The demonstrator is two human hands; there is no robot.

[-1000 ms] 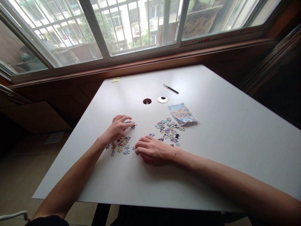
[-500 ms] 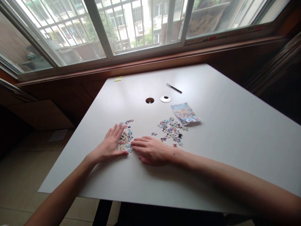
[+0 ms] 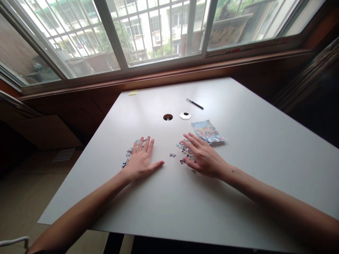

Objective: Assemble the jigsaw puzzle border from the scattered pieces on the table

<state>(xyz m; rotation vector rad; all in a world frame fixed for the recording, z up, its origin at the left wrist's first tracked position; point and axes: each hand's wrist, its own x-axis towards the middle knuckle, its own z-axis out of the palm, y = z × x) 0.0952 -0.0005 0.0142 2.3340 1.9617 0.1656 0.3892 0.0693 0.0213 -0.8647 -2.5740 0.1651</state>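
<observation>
My left hand [image 3: 141, 159] is spread flat over the left pile of jigsaw pieces [image 3: 129, 152], covering much of it. Pieces show at its fingertips and along its left side. Over the right pile of jigsaw pieces [image 3: 186, 150] is my right hand [image 3: 205, 157], its fingers apart and slightly bent, hiding part of that pile. Whether its fingertips touch the pieces I cannot tell. Between the two hands lie a few loose pieces [image 3: 172, 155]. A colourful picture sheet [image 3: 208, 131] lies just beyond my right hand.
The white table [image 3: 164, 204] has a round cable hole [image 3: 167, 117], with a silver round cover [image 3: 185, 115] beside it. A black pen [image 3: 195, 103] lies farther back. Yellow tape [image 3: 132, 92] marks the far left edge. A barred window [image 3: 159, 31] stands behind the table.
My right hand has moved right, from beside the left pile to over the right pile, and its fingers have spread. My left hand has shifted right, onto the left pile.
</observation>
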